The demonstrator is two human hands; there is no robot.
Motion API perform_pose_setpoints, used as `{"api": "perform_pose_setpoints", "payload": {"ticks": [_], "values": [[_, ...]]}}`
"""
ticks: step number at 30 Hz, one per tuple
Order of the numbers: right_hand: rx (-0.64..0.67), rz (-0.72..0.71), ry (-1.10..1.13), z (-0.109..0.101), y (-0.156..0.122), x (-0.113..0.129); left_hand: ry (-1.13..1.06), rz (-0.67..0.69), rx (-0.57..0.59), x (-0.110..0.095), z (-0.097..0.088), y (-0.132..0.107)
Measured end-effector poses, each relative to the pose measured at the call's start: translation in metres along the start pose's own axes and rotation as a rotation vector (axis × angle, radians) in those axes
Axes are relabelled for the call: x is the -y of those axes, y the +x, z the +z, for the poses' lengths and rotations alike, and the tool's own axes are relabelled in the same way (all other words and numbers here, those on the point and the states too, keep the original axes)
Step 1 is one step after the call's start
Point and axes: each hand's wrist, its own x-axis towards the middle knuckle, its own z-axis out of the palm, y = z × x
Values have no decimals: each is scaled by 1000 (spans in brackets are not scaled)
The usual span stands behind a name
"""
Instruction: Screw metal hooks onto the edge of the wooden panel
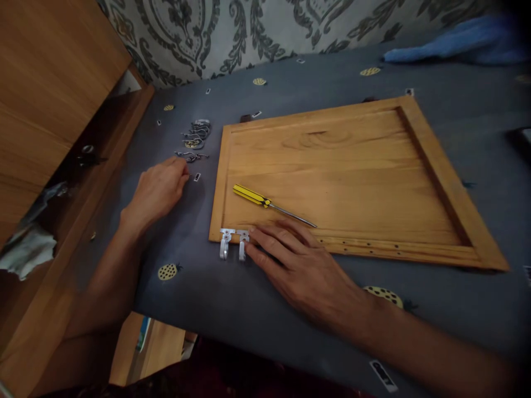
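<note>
A wooden framed panel point(332, 171) lies flat on the dark grey cloth. Two silvery metal hooks point(225, 243) sit side by side at its near left edge, their curved ends sticking out past the wood. My right hand point(294, 262) rests over that edge, fingers stretched out, the fingertips against the right-hand hook. A yellow and black screwdriver point(253, 195) lies on the panel just beyond those fingers. To the left, my left hand point(160, 185) is closed with fingers curled, beside a row of loose metal hooks point(197, 135). Whatever its fingertips may hold is hidden.
Small dark holes run along the panel's near edge, right of my hand. At the left stands a wooden cabinet point(50, 83) with an open shelf holding crumpled pale material point(29, 249). A blue cloth point(460, 44) lies at the far right, before a patterned wall point(265, 25).
</note>
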Motion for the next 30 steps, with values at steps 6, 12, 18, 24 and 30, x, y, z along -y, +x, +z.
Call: {"api": "perform_pose_setpoints", "payload": {"ticks": [6,12,18,24,30], "values": [[-17,16,6,-3,1,0,-275,254,60,-21,-24,-16],[-18,-3,9,-4,2,0,-592,570,248,-47,-42,-34],[-10,-4,2,-4,2,0,-601,642,350,-60,-40,-40],[-13,-12,5,-4,2,-1,-504,679,296,-66,-31,-40],[-30,-1,13,-1,1,-1,-459,699,300,-66,-26,-37]]}}
